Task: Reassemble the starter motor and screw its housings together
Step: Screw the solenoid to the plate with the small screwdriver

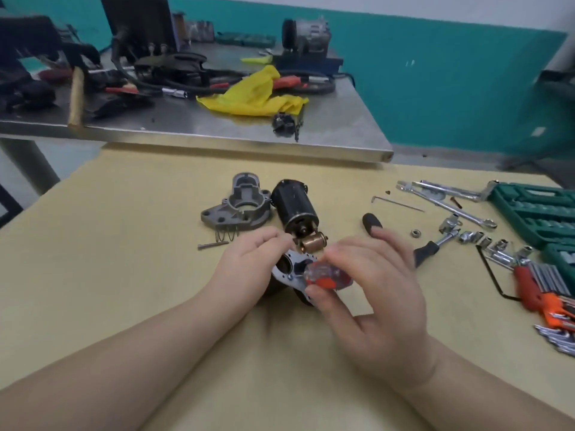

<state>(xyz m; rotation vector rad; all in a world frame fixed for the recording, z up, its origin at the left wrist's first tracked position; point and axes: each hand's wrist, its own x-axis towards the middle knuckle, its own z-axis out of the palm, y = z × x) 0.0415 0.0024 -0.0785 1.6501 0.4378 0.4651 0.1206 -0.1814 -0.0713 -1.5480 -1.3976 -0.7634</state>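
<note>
My left hand (245,265) steadies the plated housing (291,270) at frame centre on the worktop (124,244); right hand (370,281), grip pinching the screwdriver handle (323,276), drives down. Nose housing (239,203), motor body (294,206) wait above.

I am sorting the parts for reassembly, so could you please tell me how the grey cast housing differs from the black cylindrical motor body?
The grey cast metal housing is bare grey with flanged ears and an open hollow; the black cylindrical motor body is smooth, dark and round. The housing lies apart, untouched, with a spring at its near edge; the motor body's near end sits by a brass-coloured roller at the left hand. Both rest on the tan table.
</note>
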